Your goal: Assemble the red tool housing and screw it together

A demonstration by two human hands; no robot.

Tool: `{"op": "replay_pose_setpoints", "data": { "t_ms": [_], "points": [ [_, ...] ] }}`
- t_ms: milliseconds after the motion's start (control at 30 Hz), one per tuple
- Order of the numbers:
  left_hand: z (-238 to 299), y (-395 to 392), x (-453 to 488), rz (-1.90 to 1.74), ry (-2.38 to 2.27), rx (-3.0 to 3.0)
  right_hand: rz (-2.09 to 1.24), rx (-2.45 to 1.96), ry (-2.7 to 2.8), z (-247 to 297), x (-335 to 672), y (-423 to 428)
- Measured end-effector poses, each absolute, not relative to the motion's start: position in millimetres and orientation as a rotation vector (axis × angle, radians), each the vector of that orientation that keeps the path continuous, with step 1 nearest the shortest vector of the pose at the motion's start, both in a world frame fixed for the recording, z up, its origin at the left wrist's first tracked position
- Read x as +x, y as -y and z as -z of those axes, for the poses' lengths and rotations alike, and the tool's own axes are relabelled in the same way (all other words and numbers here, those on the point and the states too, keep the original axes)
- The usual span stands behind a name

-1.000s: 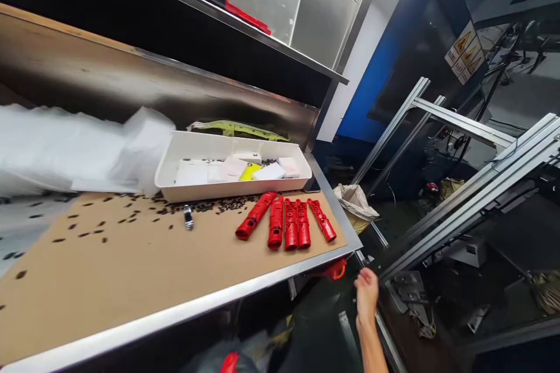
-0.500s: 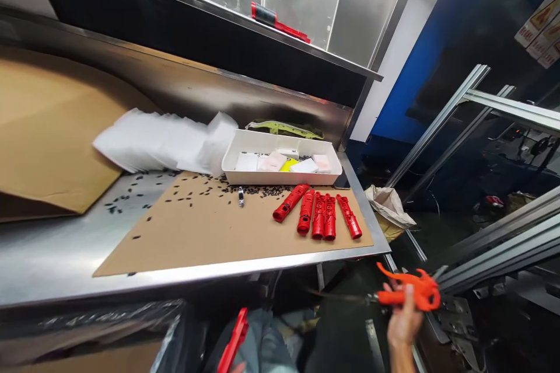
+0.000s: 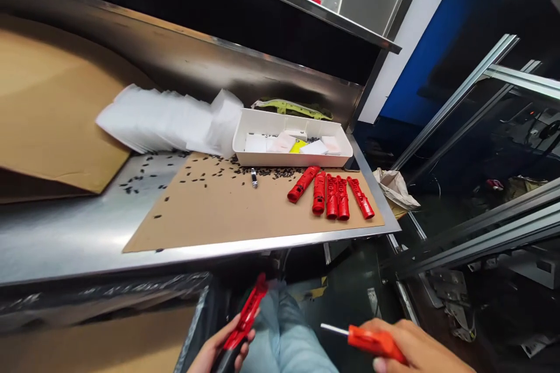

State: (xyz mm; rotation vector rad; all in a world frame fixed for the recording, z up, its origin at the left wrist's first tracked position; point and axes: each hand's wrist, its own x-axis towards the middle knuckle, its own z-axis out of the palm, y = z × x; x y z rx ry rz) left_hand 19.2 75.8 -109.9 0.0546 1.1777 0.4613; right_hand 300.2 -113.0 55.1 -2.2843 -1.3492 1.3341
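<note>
Plastic housings point(image 3: 331, 198) in a row on a cardboard sheet point(image 3: 219, 215), just before a tray point(image 3: 289, 160)

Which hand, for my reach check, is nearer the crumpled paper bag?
Right. The right hand sits below the crumpled paper bag, slightly rightward; the left hand sits far to its left.

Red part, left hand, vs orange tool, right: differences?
The red part is deep red with a black end; the orange tool has a thin pale tip. The red part angles steeply up from the left hand; the orange tool lies nearly level in the right hand. Both held below the table edge.
</note>
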Motion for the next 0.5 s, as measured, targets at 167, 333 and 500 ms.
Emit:
{"op": "replay_pose_setpoints", "data": {
  "t_ms": [167, 333, 500],
  "points": [
    [117, -75, 15, -0.403, -1.075, 0.078, -1.159, -2.496, 1.678, -45, 268, 65],
    [119, -75, 12, -0.395, -1.037, 0.101, -1.056, -2.52, 1.876, -51, 250, 47],
    [116, -75, 13, -0.396, -1.004, 0.135, -1.069, -2.476, 1.925, -53, 253, 46]
  ]
}}
